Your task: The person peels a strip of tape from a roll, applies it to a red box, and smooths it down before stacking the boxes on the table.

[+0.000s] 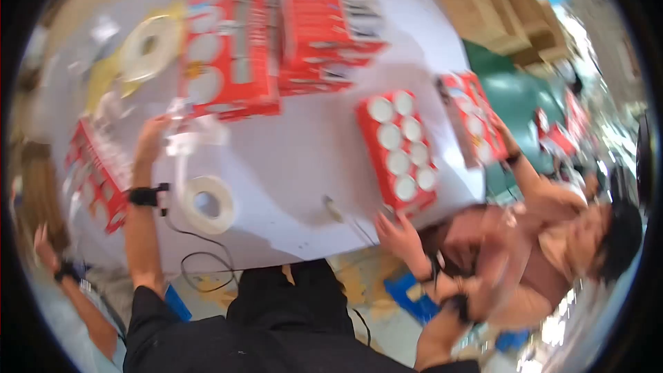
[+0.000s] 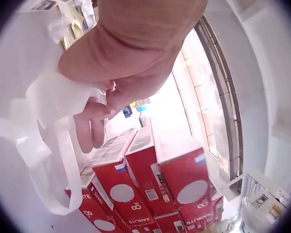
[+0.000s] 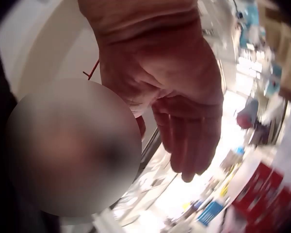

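— While my left hand (image 1: 150,141) pinches the tape strip (image 1: 181,146), which seems to run down to the roll (image 1: 207,205) on the counter (image 1: 297,159), my right hand (image 1: 399,233) hangs slack and empty beside the red box (image 1: 398,152).
— How does it handle?
— Light, limp, probably sticky and quick to twist, I'd say. Best held by its free end, edges only.

Two tape rolls (image 1: 207,204) and at least five red boxes (image 1: 397,145) on the bench (image 1: 297,166); one plastic strip (image 2: 48,145); several cardboard boxes (image 1: 483,14) beyond.
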`<action>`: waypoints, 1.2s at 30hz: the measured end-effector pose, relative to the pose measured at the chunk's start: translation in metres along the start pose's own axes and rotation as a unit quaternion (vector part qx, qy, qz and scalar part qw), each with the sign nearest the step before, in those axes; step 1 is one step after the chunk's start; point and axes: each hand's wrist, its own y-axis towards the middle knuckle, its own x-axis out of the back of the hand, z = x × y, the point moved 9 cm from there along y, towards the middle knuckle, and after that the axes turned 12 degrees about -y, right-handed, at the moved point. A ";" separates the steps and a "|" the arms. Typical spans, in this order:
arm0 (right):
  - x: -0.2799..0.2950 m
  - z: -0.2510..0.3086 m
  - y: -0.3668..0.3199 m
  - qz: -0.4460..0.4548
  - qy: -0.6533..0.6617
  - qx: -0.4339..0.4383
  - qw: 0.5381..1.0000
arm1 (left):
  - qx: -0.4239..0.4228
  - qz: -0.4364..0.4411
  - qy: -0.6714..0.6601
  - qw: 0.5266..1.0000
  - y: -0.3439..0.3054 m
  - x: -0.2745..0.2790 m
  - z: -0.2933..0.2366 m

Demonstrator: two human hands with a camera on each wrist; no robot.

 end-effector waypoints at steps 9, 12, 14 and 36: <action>-0.271 0.004 -0.007 -0.016 0.477 -0.212 0.853 | 0.010 -0.114 -0.114 0.987 -0.242 -0.094 -0.007; -0.288 -0.031 0.045 0.023 0.576 -0.190 0.795 | -0.004 -0.163 -0.113 0.980 -0.274 -0.145 -0.028; -0.290 -0.011 0.071 0.045 0.604 -0.176 0.776 | -0.016 -0.145 -0.063 0.987 -0.314 -0.175 -0.039; -0.160 0.062 -0.021 -0.380 0.708 -0.157 0.574 | 0.115 0.316 -0.001 0.942 -0.400 -0.281 -0.105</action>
